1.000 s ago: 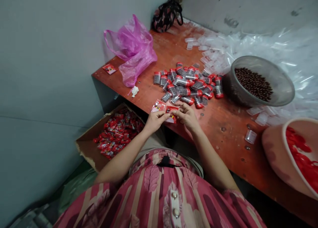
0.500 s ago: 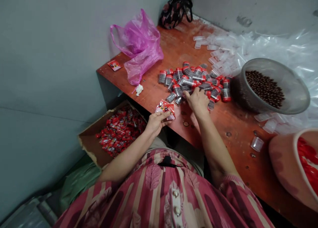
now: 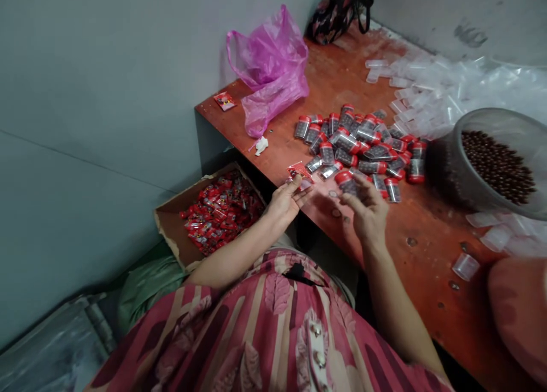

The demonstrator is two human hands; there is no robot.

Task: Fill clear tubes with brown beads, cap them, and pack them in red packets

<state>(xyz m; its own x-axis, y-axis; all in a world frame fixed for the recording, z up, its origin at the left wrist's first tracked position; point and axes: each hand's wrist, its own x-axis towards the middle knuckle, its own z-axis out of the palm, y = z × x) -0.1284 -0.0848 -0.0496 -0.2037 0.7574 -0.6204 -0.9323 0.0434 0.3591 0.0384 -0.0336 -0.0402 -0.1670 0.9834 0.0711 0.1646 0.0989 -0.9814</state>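
My left hand (image 3: 287, 201) pinches a small red printed packet (image 3: 300, 172) over the front edge of the table. Just to its right, my right hand (image 3: 368, 209) grips a small clear jar (image 3: 345, 182) with a red cap and dark sweets inside, raised a little off the tabletop. Behind both hands lies a heap of similar filled jars (image 3: 354, 138), mostly on their sides. A cardboard box (image 3: 171, 218) full of red wrapped pieces (image 3: 222, 212) stands below the table edge, left of my left forearm.
On the orange table (image 3: 416, 269) stands a grey bowl (image 3: 444, 158) of brown sweets (image 3: 498, 164). Empty clear jars (image 3: 431, 90) are piled behind it. A pink tub (image 3: 519, 306) is at the right. Farther left are a pink plastic bag (image 3: 277, 61), another packet (image 3: 224, 101) and a dark bag (image 3: 337, 13).
My right hand has taken a jar from the heap and drawn it back toward my left hand. The left hand keeps the packet. The view has swung left.
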